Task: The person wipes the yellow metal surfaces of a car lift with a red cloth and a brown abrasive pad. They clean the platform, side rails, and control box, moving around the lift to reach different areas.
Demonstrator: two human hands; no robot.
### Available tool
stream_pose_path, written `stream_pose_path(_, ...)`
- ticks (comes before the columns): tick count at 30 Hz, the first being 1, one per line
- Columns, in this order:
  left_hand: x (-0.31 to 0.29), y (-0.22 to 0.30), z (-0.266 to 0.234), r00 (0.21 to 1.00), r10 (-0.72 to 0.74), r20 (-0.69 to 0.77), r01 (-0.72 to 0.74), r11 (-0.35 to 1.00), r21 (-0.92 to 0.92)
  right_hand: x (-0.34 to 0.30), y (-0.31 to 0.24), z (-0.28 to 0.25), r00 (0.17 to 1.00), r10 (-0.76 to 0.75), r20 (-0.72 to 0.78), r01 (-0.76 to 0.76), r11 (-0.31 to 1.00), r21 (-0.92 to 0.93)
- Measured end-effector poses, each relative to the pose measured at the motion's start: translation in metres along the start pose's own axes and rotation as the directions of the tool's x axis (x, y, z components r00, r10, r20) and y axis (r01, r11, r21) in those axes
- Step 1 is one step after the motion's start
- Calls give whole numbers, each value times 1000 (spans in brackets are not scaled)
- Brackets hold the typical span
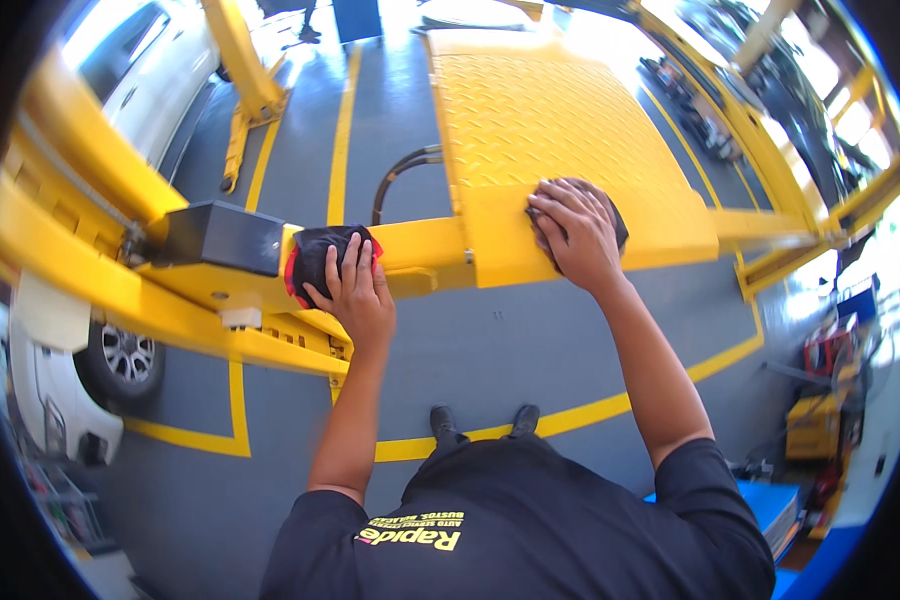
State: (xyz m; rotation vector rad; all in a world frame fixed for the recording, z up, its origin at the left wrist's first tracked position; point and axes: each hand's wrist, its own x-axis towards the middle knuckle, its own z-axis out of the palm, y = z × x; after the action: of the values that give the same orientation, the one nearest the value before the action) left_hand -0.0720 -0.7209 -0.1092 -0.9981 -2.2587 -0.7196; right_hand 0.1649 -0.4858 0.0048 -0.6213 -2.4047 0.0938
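My left hand [352, 292] presses a black cloth with red edges [310, 262] onto the yellow crossbeam [425, 245] of a vehicle lift. Its fingers curve over the bunched cloth, slightly apart. Farther right, my right hand [578, 232] grips a dark cloth [610, 205] against the front edge of a yellow tread-patterned ramp plate [560, 115]. The fingers of that hand lie close together, bent over the cloth, whose underside is hidden.
A black box-shaped cover [220, 238] sits on the beam left of my left hand. Black hoses [395, 180] loop beside the plate. Yellow lift posts [240, 60] and a white vehicle's wheel [125, 355] stand left. Equipment, including a yellow box [812, 428], stands right.
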Motion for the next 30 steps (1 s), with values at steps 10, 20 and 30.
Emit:
stream_pose_path(10,43,85,5,903,367,226,-298,910,-287,-37,88,-31,938,312,-152,-336,927,-168)
stream_pose_path(20,41,-18,-34,910,314,272,-276,946,-168,-13,121,-50,815,559,-156,-578,805,-132)
stream_pose_path(30,38,-13,-27,915,286,286,-265,958,-110,54,-60,39,984,-107,144,57,948,313)
